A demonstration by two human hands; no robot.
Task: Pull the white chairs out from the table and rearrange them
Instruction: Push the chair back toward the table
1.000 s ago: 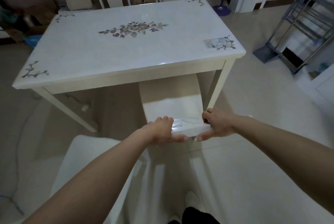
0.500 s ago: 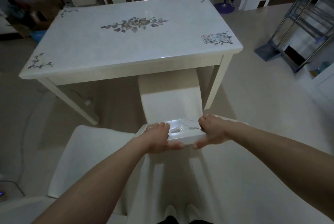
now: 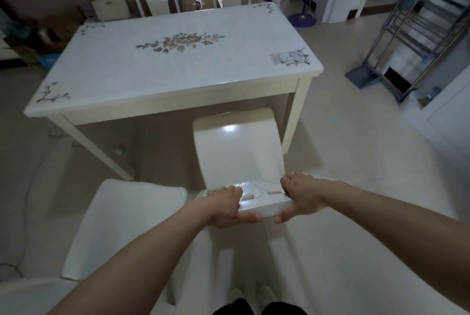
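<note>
Both hands clamp the top rail of a white chair [image 3: 237, 146]: the left hand [image 3: 223, 206] and the right hand [image 3: 301, 196] wrap its two ends. Its seat lies beyond them, clear of the counter [image 3: 142, 80] edge.

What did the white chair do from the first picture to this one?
The glossy white chair slid back out from under the white flower-painted table, toward the person; nearly its whole seat now shows. The left hand and right hand kept their grip on its backrest top the whole time. The second white chair on the left and the table stayed put.
</note>
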